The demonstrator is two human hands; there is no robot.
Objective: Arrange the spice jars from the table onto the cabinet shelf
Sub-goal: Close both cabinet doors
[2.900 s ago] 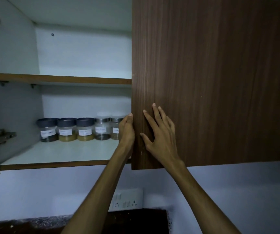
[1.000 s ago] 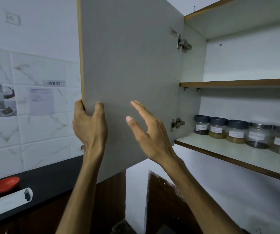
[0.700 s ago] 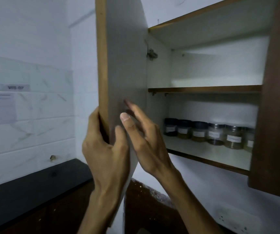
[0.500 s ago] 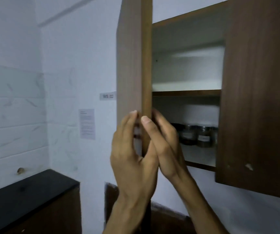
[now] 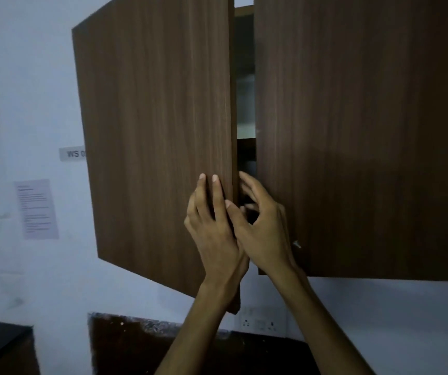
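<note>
Two bare forearms, no sleeves in view. Left hand [image 5: 214, 234], right hand [image 5: 264, 231]: no rings, watch or gloves; nails short.

The left cabinet door [image 5: 152, 147] is set left of the right cabinet door [image 5: 363, 136], a narrow gap [image 5: 245, 98] between them

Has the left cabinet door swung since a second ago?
Yes. The left cabinet door has swung toward the shut right door, leaving only a narrow gap.
</note>
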